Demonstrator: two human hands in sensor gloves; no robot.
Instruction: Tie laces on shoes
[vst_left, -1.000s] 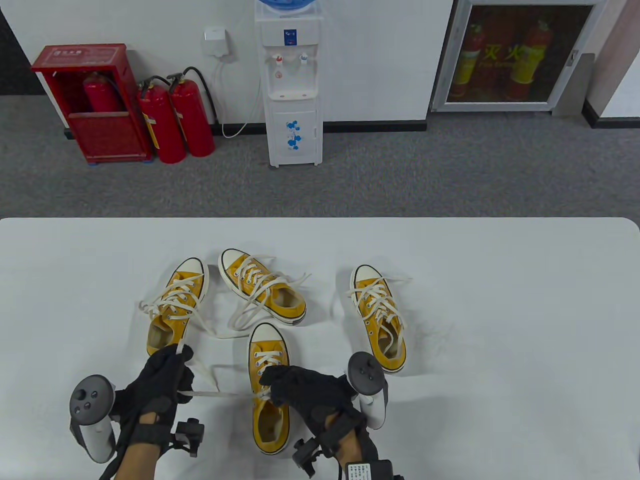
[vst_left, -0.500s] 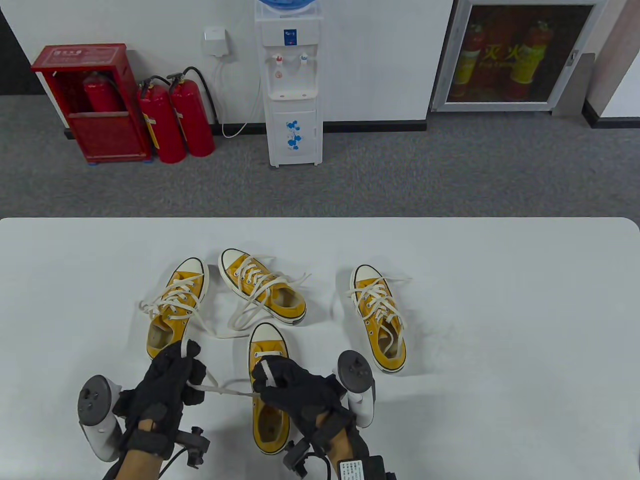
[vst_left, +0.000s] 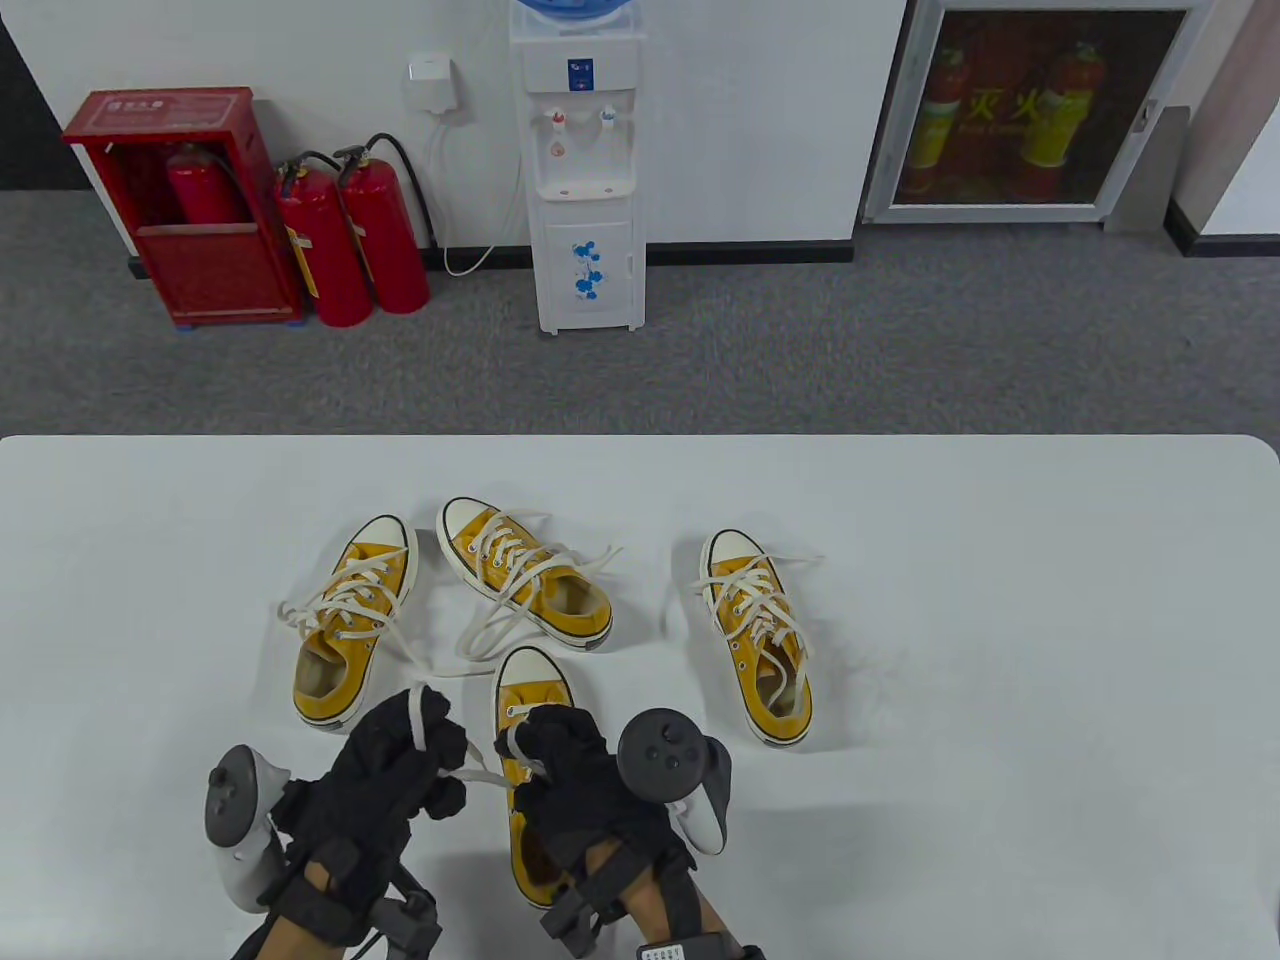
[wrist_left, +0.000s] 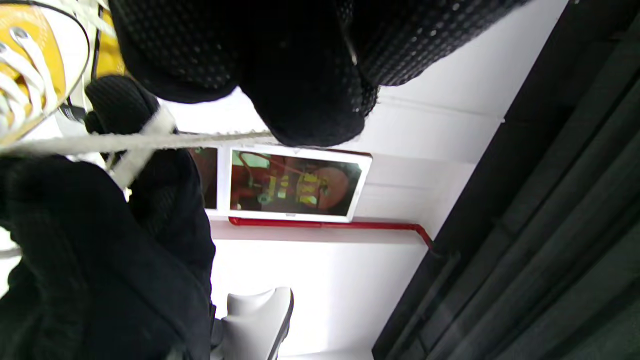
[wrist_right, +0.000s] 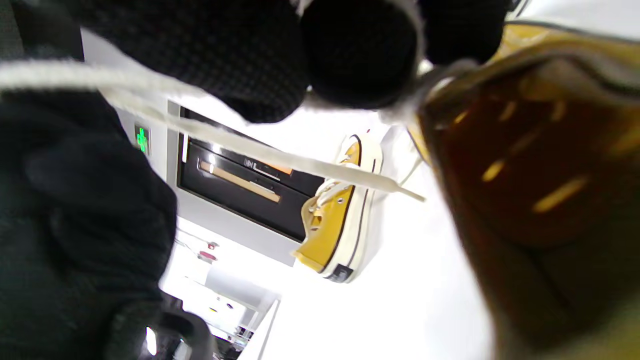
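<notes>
Four yellow shoes sit on the white tabletop (vst_left: 1000, 560), and the one being laced, the near shoe (vst_left: 535, 690), lies low in the frame just left of centre, toe pointing up the picture. The left hand (vst_left: 395, 765) is curled round one lace (vst_left: 478, 775): a flat white strand runs over its knuckles and stretches taut to the right toward the shoe's eyelets. The right hand (vst_left: 570, 775) sits over the shoe's tongue, fingers bent and pinching the other strand; the right wrist view shows that white lace (wrist_right: 280, 157) passing under the gloved fingers (wrist_right: 360, 55).

The lace looks like flat woven cotton, soft and limp, with some grip against the glove fabric, so it should hold a pinch without slipping yet flop wherever it is not under tension. It is best taken close to the eyelets, where short lengths stay controllable, with the loose tails left free. The canvas shoe seems light and may slide or tip if both strands are pulled to one side; even, opposed pulls should keep it put.

The other shoes, upper left (vst_left: 350, 620), centre (vst_left: 525, 585) and right (vst_left: 757, 635), lie with laces loose.
</notes>
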